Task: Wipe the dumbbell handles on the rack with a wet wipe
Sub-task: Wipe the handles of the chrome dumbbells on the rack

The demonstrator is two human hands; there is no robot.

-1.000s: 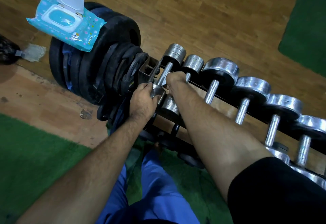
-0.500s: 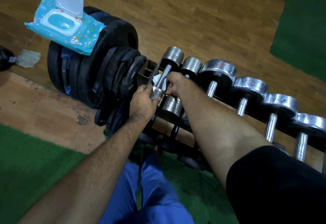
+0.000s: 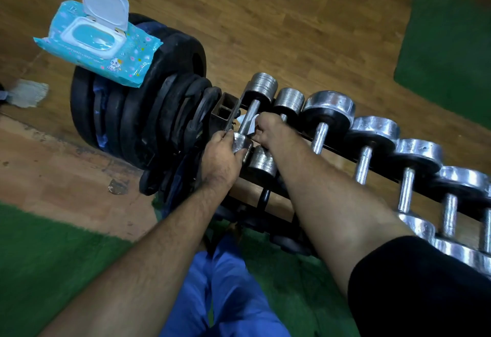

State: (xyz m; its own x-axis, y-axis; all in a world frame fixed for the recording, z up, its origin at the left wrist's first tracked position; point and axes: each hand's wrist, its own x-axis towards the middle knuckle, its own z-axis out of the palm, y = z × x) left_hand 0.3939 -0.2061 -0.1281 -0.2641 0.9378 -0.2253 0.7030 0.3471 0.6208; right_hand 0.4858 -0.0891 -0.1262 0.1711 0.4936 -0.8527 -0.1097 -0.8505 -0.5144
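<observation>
While lying across the black rack [image 3: 268, 196] at its left end, being held at both ends: the first small dumbbell [image 3: 251, 116]. Gripping its near silver head, fingers curled round it: the left hand [image 3: 220, 154]. Curling round the thin handle just past that head: the right hand [image 3: 267, 130], pinching a white wet wipe [image 3: 251, 128] against the bar. Peeking out white on both sides of the handle, the wipe, though mostly hidden by the fingers, so hard to tell how far round the bar it is going.

Sitting just beside on the right: a second small dumbbell [image 3: 288, 104], partly under the right wrist. Lining up after it along the rack toward the right edge: bigger shiny dumbbells [image 3: 372, 134], each one lying the same way, handles pointing toward the person.

Standing on edge just left of the rack, packed close together: black weight plates [image 3: 148, 113]. Resting on top of them: a blue pack of wipes [image 3: 98, 44], its white lid [image 3: 105, 4] flipped up and open.

Lying under it all: a brown wooden floor [image 3: 292, 17], with green mats [image 3: 39, 257] near the person and at the far right. Showing at the bottom: blue trousers [image 3: 228, 289] and a black sleeve [image 3: 425, 289] on the right arm.
</observation>
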